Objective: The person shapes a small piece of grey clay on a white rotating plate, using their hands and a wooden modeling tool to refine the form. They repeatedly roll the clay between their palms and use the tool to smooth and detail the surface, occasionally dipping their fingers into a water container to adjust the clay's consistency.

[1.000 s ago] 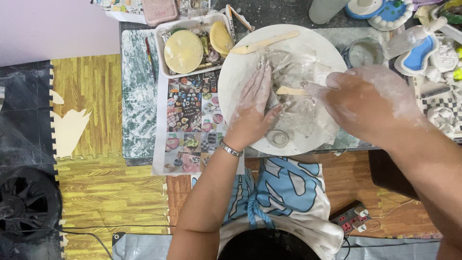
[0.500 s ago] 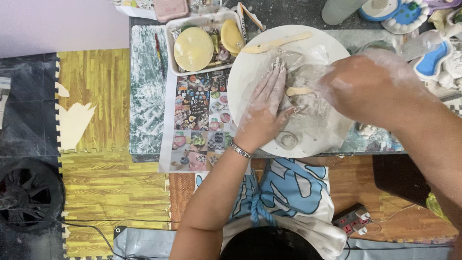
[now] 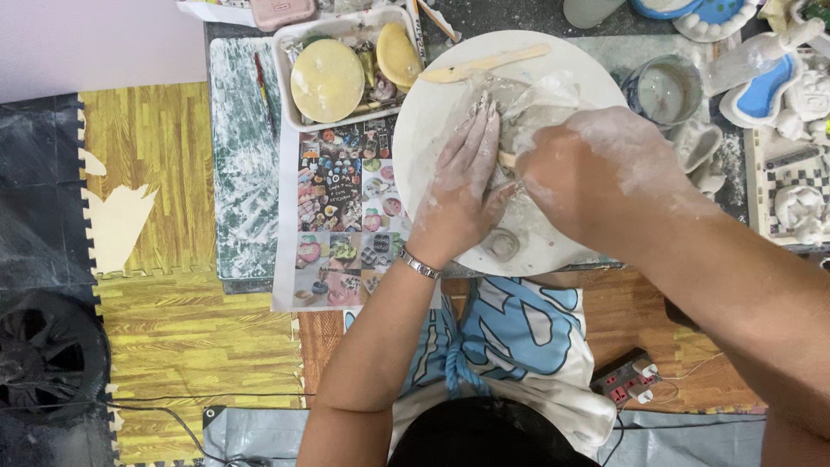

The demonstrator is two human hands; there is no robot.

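Note:
A round white board (image 3: 432, 112) lies on the worktable, smeared with grey clay. My left hand (image 3: 462, 186), dusted with clay and wearing a metal bracelet, lies flat with fingers stretched over the clay and crumpled clear plastic (image 3: 536, 95) at the board's middle. My right hand (image 3: 596, 169), also clay-coated, is closed around a short wooden stick (image 3: 506, 160) whose tip pokes out towards the left hand's fingers. A small grey clay lump (image 3: 501, 245) sits near the board's front rim. A flat wooden spatula (image 3: 484, 65) rests at the board's far edge.
A white tray (image 3: 285, 78) with pale yellow discs stands left of the board, above a colourful printed sheet (image 3: 341, 207). A cup of cloudy water (image 3: 664, 91) and white ceramic figures (image 3: 804, 95) stand at the right. A power strip (image 3: 627, 380) and a black fan (image 3: 39, 355) are on the floor.
My right hand has shifted left, close against the left hand, so less of the stick shows. The left hand stays flat on the clay.

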